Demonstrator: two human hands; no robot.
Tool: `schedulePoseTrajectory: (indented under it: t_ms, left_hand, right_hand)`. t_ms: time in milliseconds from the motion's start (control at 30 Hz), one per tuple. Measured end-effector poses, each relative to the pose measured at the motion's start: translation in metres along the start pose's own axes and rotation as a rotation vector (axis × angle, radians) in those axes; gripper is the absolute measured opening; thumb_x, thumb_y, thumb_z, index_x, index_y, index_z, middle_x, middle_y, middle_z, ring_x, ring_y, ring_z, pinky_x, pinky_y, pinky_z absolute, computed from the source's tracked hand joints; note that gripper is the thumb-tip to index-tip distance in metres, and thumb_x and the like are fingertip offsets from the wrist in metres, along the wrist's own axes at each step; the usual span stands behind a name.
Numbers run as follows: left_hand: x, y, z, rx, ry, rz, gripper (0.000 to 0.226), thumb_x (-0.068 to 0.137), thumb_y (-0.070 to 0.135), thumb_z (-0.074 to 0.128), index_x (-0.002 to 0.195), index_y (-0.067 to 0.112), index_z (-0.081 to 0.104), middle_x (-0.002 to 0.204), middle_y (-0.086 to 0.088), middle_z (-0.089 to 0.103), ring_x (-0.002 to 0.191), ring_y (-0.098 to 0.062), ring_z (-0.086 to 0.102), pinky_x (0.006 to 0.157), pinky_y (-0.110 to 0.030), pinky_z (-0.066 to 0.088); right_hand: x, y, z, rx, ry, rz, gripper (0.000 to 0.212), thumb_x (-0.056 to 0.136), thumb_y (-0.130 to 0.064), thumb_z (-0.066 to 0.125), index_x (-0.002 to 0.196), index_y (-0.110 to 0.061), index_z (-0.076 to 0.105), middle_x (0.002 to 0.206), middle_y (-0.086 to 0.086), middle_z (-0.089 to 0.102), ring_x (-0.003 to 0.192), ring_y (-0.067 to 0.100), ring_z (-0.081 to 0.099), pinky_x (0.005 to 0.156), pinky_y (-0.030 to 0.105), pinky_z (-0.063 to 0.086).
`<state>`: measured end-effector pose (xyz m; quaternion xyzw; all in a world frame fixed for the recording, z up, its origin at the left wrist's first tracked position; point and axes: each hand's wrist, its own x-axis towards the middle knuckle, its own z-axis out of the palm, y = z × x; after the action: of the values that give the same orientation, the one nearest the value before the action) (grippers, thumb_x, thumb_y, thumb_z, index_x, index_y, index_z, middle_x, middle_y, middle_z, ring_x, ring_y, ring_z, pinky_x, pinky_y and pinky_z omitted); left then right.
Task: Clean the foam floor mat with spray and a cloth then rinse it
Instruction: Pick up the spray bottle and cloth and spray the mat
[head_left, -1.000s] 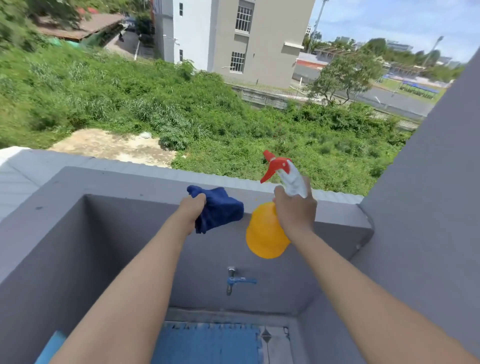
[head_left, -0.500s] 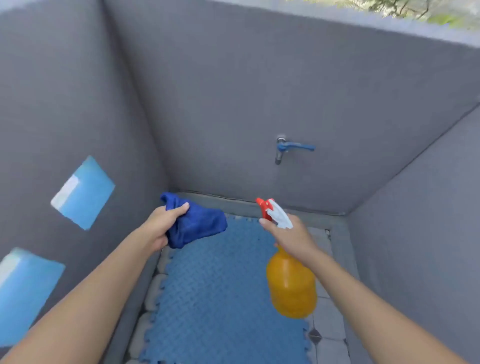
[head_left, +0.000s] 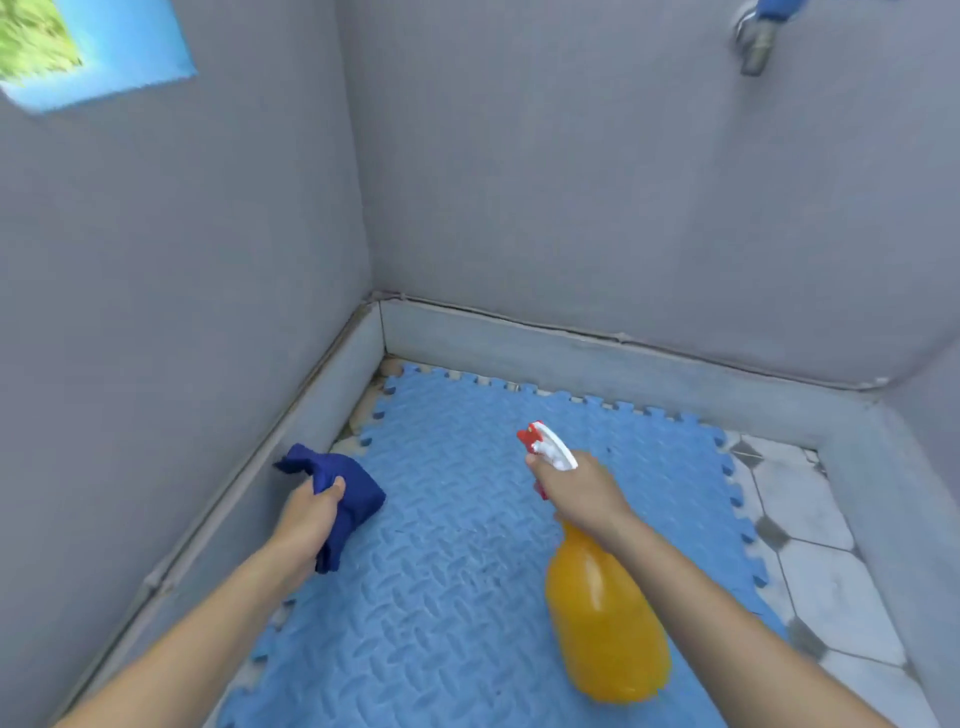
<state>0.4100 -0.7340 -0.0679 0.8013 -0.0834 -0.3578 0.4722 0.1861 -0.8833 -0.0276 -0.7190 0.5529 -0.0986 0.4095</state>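
My left hand (head_left: 306, 519) grips the bunched dark blue cloth (head_left: 348, 488) at about 9 o'clock, fingers curled round it. My right hand (head_left: 582, 491) wraps the neck of the orange spray bottle (head_left: 605, 613) at 3 o'clock, nozzle toward 12. The blue foam mat (head_left: 452, 561) lies flat below both, on the tiled floor (head_left: 831, 571) in the grey-walled corner.

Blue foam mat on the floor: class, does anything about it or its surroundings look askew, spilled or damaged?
Nothing is spilled or broken. The blue interlocking foam mat lies flat but does not fill the white tiled floor: tiles show along its right side, and grime sits in the gap at the far left corner by the grey wall.
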Motion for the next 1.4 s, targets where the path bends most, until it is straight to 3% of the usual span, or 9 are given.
schedulePoseTrajectory:
  t_ms: [100, 267, 433, 633, 767, 833, 1000, 1200, 1400]
  left_hand:
    - [-0.003, -0.011, 0.005, 0.005, 0.025, 0.005, 0.012, 0.102, 0.019, 0.041, 0.101, 0.011, 0.05, 0.082, -0.01, 0.057, 0.081, -0.03, 0.056, 0.065, -0.033, 0.041]
    - [-0.005, -0.028, 0.0, -0.048, 0.117, -0.109, 0.017, 0.101, 0.024, 0.04, 0.108, 0.012, 0.05, 0.087, -0.013, 0.054, 0.088, -0.032, 0.053, 0.076, -0.038, 0.041]
    - [-0.002, -0.021, 0.008, 0.099, 0.064, 0.024, 0.03, 0.102, 0.012, 0.033, 0.076, 0.009, 0.047, 0.085, -0.018, 0.052, 0.084, -0.03, 0.049, 0.074, -0.038, 0.037]
    - [-0.019, -0.038, 0.017, 0.152, 0.054, 0.025, 0.029, 0.101, 0.021, 0.038, 0.12, 0.006, 0.053, 0.106, -0.026, 0.059, 0.09, -0.037, 0.058, 0.071, -0.039, 0.045]
    - [-0.018, -0.037, 0.023, 0.214, 0.061, 0.065, 0.027, 0.102, 0.016, 0.035, 0.091, -0.001, 0.053, 0.091, -0.021, 0.053, 0.083, -0.029, 0.05, 0.072, -0.034, 0.034]
    - [-0.017, -0.035, 0.023, 0.242, 0.07, 0.076, 0.034, 0.103, 0.014, 0.033, 0.075, 0.001, 0.048, 0.089, -0.022, 0.05, 0.082, -0.029, 0.047, 0.071, -0.035, 0.031]
    - [-0.02, -0.043, 0.027, 0.124, 0.076, 0.03, 0.013, 0.101, 0.02, 0.038, 0.102, 0.011, 0.047, 0.094, -0.02, 0.053, 0.086, -0.034, 0.051, 0.073, -0.038, 0.039]
    - [-0.022, -0.029, 0.027, 0.294, -0.001, 0.169, 0.035, 0.103, 0.013, 0.028, 0.078, -0.002, 0.047, 0.07, -0.017, 0.049, 0.074, -0.031, 0.047, 0.054, -0.034, 0.028]
    - [-0.034, -0.031, 0.028, 0.236, -0.072, 0.229, 0.03, 0.101, 0.025, 0.042, 0.126, 0.012, 0.05, 0.105, -0.011, 0.053, 0.095, -0.032, 0.051, 0.078, -0.036, 0.037]
  right_hand:
    - [0.009, 0.004, 0.0, -0.077, 0.081, -0.018, 0.032, 0.087, -0.042, 0.063, 0.107, -0.018, 0.068, 0.093, 0.011, 0.069, 0.097, 0.036, 0.063, 0.076, 0.037, 0.045]
    - [0.003, 0.03, 0.021, -0.238, 0.012, 0.069, 0.035, 0.089, -0.051, 0.056, 0.076, -0.02, 0.049, 0.089, 0.011, 0.063, 0.108, 0.037, 0.057, 0.068, 0.034, 0.034]
    - [0.001, 0.029, 0.023, -0.23, -0.083, 0.069, 0.046, 0.072, -0.066, 0.056, 0.081, -0.021, 0.06, 0.079, 0.001, 0.058, 0.093, 0.028, 0.057, 0.059, 0.033, 0.035]
    - [-0.014, 0.034, 0.007, -0.119, -0.032, 0.063, 0.025, 0.09, -0.036, 0.058, 0.087, -0.012, 0.06, 0.086, 0.006, 0.062, 0.087, 0.027, 0.056, 0.067, 0.033, 0.038]
    - [-0.019, 0.039, -0.028, 0.137, -0.088, 0.048, 0.012, 0.093, -0.021, 0.062, 0.098, -0.012, 0.068, 0.075, 0.002, 0.06, 0.059, 0.008, 0.05, 0.058, 0.023, 0.037]
    - [-0.028, 0.045, -0.045, 0.274, -0.05, 0.07, 0.012, 0.094, -0.015, 0.061, 0.095, -0.022, 0.07, 0.078, 0.003, 0.065, 0.065, 0.009, 0.051, 0.055, 0.021, 0.037]
    - [-0.035, 0.084, -0.064, 0.315, 0.228, 0.212, 0.018, 0.092, -0.031, 0.064, 0.094, -0.014, 0.065, 0.081, 0.007, 0.066, 0.073, 0.02, 0.058, 0.067, 0.032, 0.043]
    - [-0.041, 0.11, -0.09, 0.421, 0.191, 0.337, 0.032, 0.083, -0.038, 0.073, 0.085, -0.012, 0.055, 0.082, 0.006, 0.057, 0.073, 0.019, 0.052, 0.069, 0.033, 0.042]
    - [-0.044, 0.117, -0.077, 0.499, 0.253, 0.29, 0.028, 0.088, -0.036, 0.064, 0.08, -0.009, 0.062, 0.07, 0.009, 0.065, 0.068, 0.025, 0.066, 0.074, 0.039, 0.055]
